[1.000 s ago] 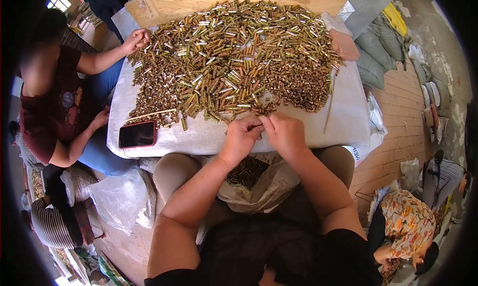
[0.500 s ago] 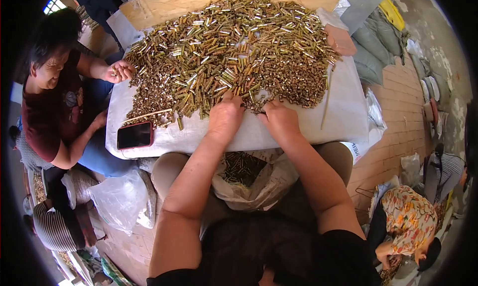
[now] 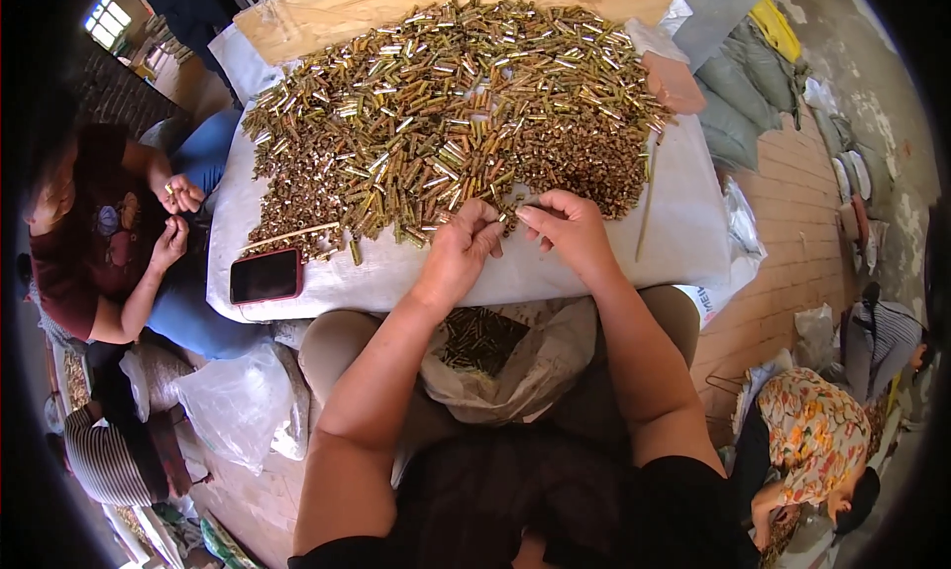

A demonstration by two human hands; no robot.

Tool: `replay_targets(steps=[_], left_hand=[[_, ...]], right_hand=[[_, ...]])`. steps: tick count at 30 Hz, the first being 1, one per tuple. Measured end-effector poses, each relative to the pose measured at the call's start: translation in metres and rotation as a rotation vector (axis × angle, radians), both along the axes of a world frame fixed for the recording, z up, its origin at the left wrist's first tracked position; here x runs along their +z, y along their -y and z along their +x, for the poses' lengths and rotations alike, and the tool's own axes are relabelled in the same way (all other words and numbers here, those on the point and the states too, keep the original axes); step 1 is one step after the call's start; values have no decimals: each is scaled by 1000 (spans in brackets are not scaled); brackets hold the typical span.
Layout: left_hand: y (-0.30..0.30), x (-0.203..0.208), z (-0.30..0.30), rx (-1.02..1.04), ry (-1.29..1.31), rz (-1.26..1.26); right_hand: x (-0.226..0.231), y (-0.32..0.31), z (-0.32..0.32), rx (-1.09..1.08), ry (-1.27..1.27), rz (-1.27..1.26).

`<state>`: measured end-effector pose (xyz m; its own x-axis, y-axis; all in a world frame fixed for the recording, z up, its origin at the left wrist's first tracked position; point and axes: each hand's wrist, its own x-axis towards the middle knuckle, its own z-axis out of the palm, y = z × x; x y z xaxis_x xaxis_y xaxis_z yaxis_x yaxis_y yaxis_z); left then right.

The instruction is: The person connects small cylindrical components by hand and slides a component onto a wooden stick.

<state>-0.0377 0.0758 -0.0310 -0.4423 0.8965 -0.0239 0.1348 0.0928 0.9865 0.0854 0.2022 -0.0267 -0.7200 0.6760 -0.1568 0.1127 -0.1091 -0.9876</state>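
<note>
Brass tubes, small, hard and slippery, heaped at twelve o'clock on the surface. Left hand and right hand each pinched pieces by their sides.

PLACE: informal sorting workshop | SIGNS: heap of small brass metal tubes on a white-sheeted table | open sack of sorted pieces in the lap | filled sacks stacked on a brick floor | co-worker sorting alongside
</note>
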Motion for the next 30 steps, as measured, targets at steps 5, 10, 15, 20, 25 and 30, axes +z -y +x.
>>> replay_targets(steps=[5, 10, 15, 20, 25, 30], left_hand=[[-1, -6, 3, -5, 197, 92], [-2, -5, 5, 36, 259, 89], [-3, -8, 8, 65, 197, 132], [-2, -3, 9, 49, 238, 108], [-1, -1, 10, 51, 241, 88], [-2, -4, 10, 62, 251, 125]], right_hand=[[7, 0, 4, 54, 45, 2], [10, 8, 1, -28, -43, -83], [7, 9, 1, 15, -34, -47], [6, 11, 0, -6, -10, -55], [8, 15, -2, -39, -15, 32], [11, 16, -1, -76, -28, 42]])
